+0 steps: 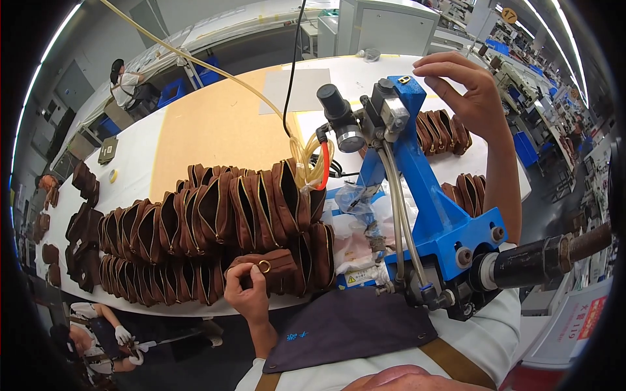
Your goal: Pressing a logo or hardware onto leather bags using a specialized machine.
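A brown leather piece (282,260) with a gold ring (264,266) is hanging just in front of the stacked brown bags (215,208), and the left hand (248,298) is pinching it near the ring. The right hand (466,85) is hovering beside the top of the blue press (427,176), its fingers curving apart and gripping nothing visible, where a small gold fitting (404,80) is resting. Pinching firmly without creasing the leather seems best, leaving the ring unobstructed.

left hand (247,296) pinching; right hand (471,91) raised, loosely curved
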The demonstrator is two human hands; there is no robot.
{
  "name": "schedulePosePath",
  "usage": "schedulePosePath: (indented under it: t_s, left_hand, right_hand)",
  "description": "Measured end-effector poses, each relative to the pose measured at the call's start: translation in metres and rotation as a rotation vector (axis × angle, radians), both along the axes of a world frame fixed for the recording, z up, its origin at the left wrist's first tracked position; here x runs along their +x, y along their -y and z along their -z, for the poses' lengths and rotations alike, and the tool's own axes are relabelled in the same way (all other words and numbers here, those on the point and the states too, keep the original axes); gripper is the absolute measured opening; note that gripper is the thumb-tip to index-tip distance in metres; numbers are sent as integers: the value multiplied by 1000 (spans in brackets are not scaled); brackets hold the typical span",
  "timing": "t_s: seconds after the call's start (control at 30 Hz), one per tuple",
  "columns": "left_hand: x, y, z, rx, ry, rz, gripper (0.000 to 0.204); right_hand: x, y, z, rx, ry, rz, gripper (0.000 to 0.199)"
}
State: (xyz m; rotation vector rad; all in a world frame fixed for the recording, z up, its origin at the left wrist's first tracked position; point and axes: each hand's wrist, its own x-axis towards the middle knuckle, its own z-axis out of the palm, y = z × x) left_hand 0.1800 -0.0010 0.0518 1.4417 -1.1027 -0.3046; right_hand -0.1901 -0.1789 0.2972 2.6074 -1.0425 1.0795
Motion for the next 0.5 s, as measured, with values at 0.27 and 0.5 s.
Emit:
schedulePosePath:
  t_s: [0.27, 0.5]
  left_hand:
    - [-2, 6, -2, -4, 24, 21, 9]
    - [1, 2, 3, 10, -6, 11, 9]
  right_hand:
    - [-1, 8, 3, 70, 4, -26, 18]
    - [14, 24, 6, 143, -9, -63, 19]
